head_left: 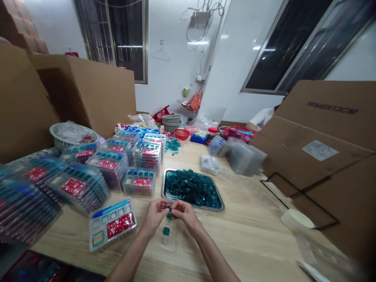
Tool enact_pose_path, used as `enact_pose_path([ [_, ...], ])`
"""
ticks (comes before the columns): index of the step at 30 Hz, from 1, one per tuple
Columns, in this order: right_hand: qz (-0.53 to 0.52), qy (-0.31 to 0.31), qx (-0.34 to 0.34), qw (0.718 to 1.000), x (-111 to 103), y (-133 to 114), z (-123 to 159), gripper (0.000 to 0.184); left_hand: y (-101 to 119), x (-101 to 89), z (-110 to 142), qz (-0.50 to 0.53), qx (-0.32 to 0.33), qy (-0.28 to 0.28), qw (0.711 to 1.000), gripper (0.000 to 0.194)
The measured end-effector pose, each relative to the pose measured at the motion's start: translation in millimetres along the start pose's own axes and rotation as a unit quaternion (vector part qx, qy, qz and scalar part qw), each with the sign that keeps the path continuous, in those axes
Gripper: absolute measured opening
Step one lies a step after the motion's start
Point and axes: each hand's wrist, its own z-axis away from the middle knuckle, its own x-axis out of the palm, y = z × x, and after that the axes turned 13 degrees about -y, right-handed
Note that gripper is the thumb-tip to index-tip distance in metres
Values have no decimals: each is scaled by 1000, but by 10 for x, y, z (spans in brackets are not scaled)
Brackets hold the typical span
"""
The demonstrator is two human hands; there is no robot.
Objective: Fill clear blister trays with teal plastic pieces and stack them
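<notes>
Left hand and right hand, fingertips closed, pinch a glossy teal square toward the pale wooden table's near edge. Probably light, stiff (perhaps slippery); grip its sides.

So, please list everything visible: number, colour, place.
Metal tray: one, silver, middle
Green pieces: many, teal, mostly in tray
Stacked packs: many, clear and red, left
Single pack: one, clear and red, near left
Plastic stacks: several, translucent, right of tray
Baskets: several, red and pale, mostly far side
Roll: one, cream, right
Cardboard boxes: several, brown, both sides
Hanger: one, white, wall
Windows: two, dark, wall
Table: one, pale wood, foreground
Co-worker's sleeve: one, white, right
Left hand: one, bare, pinching a piece
Right hand: one, bare, same place
</notes>
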Motion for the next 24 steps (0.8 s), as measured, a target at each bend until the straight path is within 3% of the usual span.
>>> enact_pose_path([
  [5,-80,-9,29,996,21,-8,73,33,-42,2,-13,33,-39,-36,998,27],
  [11,-66,-18,58,996,63,125,68,28,-188,-12,50,-30,-84,-29,996,24],
  [16,39,14,54,998,122,236,39,18,-300,-20,65,-161,-89,5,983,8],
  [20,154,58,24,986,152,206,51,10,-345,-15,70,-254,-81,26,963,10],
  [24,240,66,-3,969,202,129,129,14,-365,2,82,-305,-68,25,950,12],
])
